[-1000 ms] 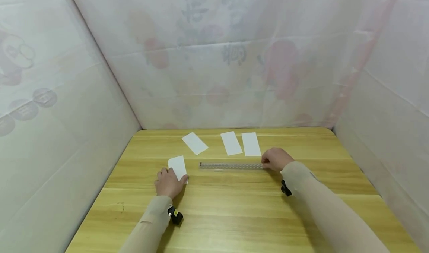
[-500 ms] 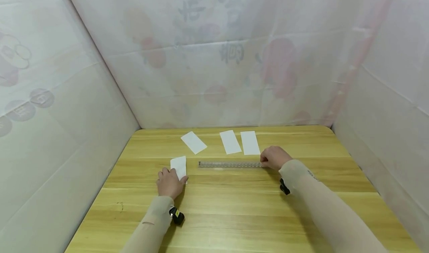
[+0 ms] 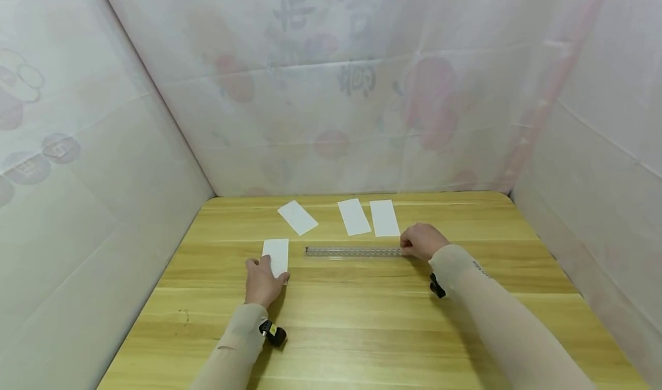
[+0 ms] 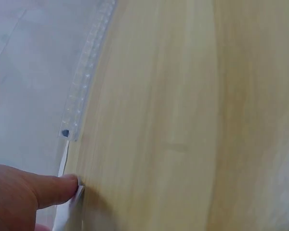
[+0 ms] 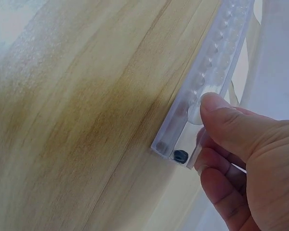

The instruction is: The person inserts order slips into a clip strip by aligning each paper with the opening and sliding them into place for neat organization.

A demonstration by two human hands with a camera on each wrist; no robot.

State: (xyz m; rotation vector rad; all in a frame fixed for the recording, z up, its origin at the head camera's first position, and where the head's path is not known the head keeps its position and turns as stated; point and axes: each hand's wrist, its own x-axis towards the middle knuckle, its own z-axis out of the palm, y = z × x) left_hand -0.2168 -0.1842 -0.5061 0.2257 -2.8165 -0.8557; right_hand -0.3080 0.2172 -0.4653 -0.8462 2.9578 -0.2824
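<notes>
In the head view my left hand [image 3: 262, 281] lies over the lower part of a white paper card [image 3: 277, 254], thumb at its right edge and fingers at its left. The left wrist view shows the thumb [image 4: 58, 188] on the slightly lifted edge of the paper. My right hand [image 3: 421, 242] pinches the right end of a long clear plastic tube [image 3: 351, 252] between thumb and fingers. Up close, the clear tube [image 5: 209, 70] shows a row of round, bead-like shapes and a dark spot at its end. The fingertips behind it are partly hidden.
Three more white cards lie towards the back: a slanted card [image 3: 297, 217] at left, a middle card [image 3: 354, 217] and a right card [image 3: 385, 218]. The wooden table [image 3: 351, 332] ends at a printed fabric wall [image 3: 331, 108], with more fabric on both sides.
Under my left hand the white card has turned slightly and now stands straighter, its far end shifted right. The left fingers have spread a little. My right hand stays on the tube.
</notes>
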